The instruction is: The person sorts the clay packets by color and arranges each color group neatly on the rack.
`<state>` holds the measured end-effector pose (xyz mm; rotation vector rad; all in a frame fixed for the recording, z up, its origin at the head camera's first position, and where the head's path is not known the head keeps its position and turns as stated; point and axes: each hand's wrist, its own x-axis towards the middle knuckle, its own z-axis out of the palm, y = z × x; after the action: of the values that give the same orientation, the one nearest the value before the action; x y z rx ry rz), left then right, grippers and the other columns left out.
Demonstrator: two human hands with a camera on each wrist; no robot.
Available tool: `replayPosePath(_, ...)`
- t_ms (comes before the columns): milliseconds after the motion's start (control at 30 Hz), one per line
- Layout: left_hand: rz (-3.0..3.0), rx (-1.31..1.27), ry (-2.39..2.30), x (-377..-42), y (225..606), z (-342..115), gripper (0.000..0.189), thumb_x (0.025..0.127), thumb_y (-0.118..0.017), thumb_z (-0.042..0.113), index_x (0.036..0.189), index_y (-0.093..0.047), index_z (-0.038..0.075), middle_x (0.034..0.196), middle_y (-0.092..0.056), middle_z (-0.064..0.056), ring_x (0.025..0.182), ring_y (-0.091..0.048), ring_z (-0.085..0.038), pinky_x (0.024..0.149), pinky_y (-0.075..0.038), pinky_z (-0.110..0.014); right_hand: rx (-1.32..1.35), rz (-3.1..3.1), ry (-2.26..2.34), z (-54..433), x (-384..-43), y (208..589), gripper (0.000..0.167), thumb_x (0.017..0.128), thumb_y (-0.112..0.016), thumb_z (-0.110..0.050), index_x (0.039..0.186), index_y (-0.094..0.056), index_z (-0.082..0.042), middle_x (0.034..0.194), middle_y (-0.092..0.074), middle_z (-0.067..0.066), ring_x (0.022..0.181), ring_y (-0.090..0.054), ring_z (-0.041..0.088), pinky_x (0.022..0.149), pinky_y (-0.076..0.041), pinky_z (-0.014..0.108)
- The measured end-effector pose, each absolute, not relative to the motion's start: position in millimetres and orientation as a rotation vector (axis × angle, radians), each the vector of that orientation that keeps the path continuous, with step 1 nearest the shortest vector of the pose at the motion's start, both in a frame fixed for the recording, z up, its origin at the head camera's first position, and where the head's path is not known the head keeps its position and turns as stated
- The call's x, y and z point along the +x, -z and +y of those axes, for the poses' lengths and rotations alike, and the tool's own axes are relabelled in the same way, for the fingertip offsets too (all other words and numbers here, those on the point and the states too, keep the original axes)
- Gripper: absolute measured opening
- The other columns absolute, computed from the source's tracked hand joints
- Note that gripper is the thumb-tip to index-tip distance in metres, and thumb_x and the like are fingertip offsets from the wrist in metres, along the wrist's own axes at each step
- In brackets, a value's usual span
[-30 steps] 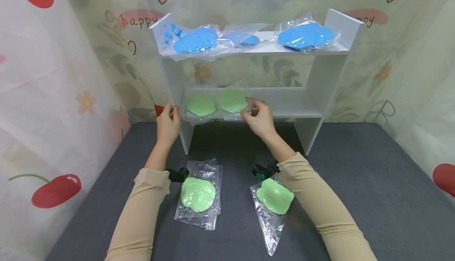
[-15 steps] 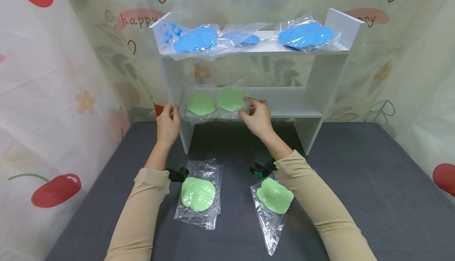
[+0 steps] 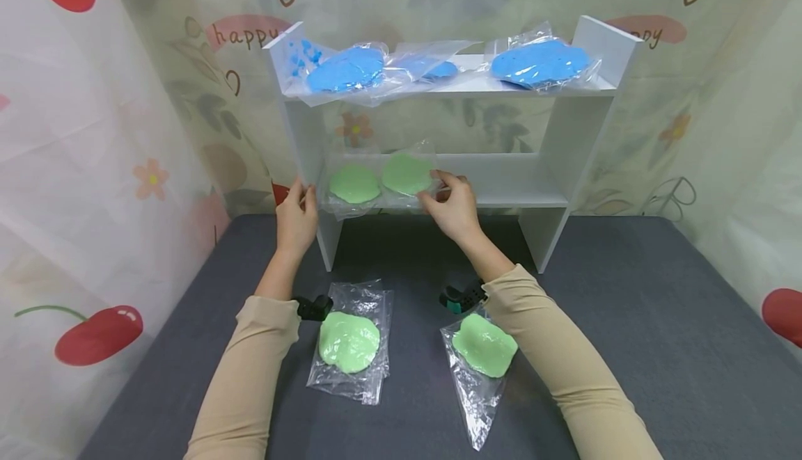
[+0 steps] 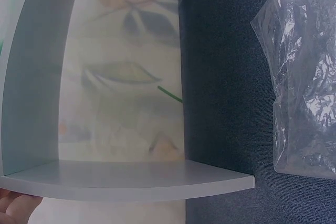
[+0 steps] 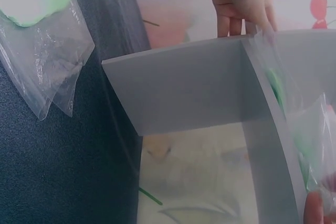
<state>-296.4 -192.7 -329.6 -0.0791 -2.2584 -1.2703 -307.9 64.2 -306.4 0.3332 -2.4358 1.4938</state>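
Note:
On the middle board of the white shelf (image 3: pixel 501 173) lean two clear plastic bags, each with a flat, soft-looking pale green blob inside. My right hand (image 3: pixel 456 209) pinches the right edge of the right-hand green bag (image 3: pixel 407 173). The left-hand green bag (image 3: pixel 354 184) lies right beside it. At the shelf's left side panel, my left hand (image 3: pixel 296 220) grips the panel's edge; in the right wrist view that hand (image 5: pixel 244 1) has fingers behind the panel and the thumb side near a bag. Only fingertips of my right hand (image 5: pixel 315 211) show there.
Several bags with blue blobs lie on the top board, among them a left one (image 3: pixel 347 70) and a right one (image 3: pixel 540 63). Two more green bags, left (image 3: pixel 349 342) and right (image 3: pixel 484 346), lie on the dark table (image 3: pixel 664 321) under my forearms.
My right hand has shifted slightly left with the right-hand green bag, bringing it a little closer to the left one. The left hand has stayed at the panel.

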Motion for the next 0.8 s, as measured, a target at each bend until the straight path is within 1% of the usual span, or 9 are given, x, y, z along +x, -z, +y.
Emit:
replayPosePath(200, -2.258, -0.083, 1.272, -296, 330, -193, 0.039, 0.101, -0.040, 0.019, 0.137, -0.045, 0.006, 0.116, -0.061, -0.025, 0.117, -0.056, -0.038, 0.097, -0.046, -0.047, 0.317, -2.422, -1.565, 67, -306, 308, 0.051, 0.087, -0.063, -0.018, 0.135, -0.049, -0.005, 0.120, -0.052, 0.018, 0.093, -0.063, 0.030, 0.069, -0.054, 0.031)
replayPosePath(333, -2.254, -0.082, 1.274, -296, 330, -193, 0.039, 0.100, -0.040, 0.019, 0.137, -0.046, 0.006, 0.115, -0.061, -0.025, 0.117, -0.056, -0.038, 0.097, -0.046, -0.048, 0.314, -2.408, -1.599, 69, -305, 308, 0.052, 0.087, -0.064, -0.018, 0.135, -0.049, -0.006, 0.121, -0.053, 0.018, 0.094, -0.062, 0.029, 0.070, -0.054, 0.031)
replayPosePath(467, -2.256, -0.082, 1.272, -296, 331, -193, 0.039, 0.101, -0.040, 0.019, 0.138, -0.044, 0.006, 0.117, -0.061, -0.025, 0.117, -0.056, -0.038, 0.096, -0.046, -0.048, 0.328, -2.387, -1.622, 72, -304, 308, 0.050, 0.086, -0.065, -0.017, 0.133, -0.051, -0.006, 0.119, -0.054, 0.018, 0.095, -0.063, 0.030, 0.071, -0.055, 0.032)
replayPosePath(600, -2.255, -0.084, 1.270, -296, 331, -193, 0.040, 0.101, -0.040, 0.019, 0.139, -0.044, 0.007, 0.119, -0.060, -0.025, 0.116, -0.056, -0.038, 0.096, -0.046, -0.048, 0.343, -2.388, -1.640, 76, -301, 308, 0.049, 0.087, -0.063, -0.017, 0.133, -0.050, -0.008, 0.118, -0.054, 0.018, 0.097, -0.062, 0.031, 0.073, -0.056, 0.034)
replayPosePath(700, -2.252, -0.084, 1.266, -296, 331, -193, 0.040, 0.101, -0.040, 0.018, 0.139, -0.043, 0.007, 0.119, -0.060, -0.026, 0.116, -0.056, -0.038, 0.096, -0.047, -0.048, 0.347, -2.388, -1.649, 79, -297, 307, 0.048, 0.087, -0.062, -0.017, 0.133, -0.050, -0.009, 0.119, -0.054, 0.017, 0.098, -0.062, 0.030, 0.073, -0.055, 0.034)
replayPosePath(800, -2.244, -0.086, 1.261, -297, 332, -193, 0.041, 0.100, -0.040, 0.017, 0.139, -0.043, 0.006, 0.119, -0.060, -0.027, 0.116, -0.056, -0.039, 0.095, -0.047, -0.048, 0.359, -2.375, -1.648, 81, -293, 306, 0.047, 0.087, -0.063, -0.016, 0.131, -0.051, -0.008, 0.118, -0.054, 0.018, 0.096, -0.061, 0.031, 0.071, -0.055, 0.032)
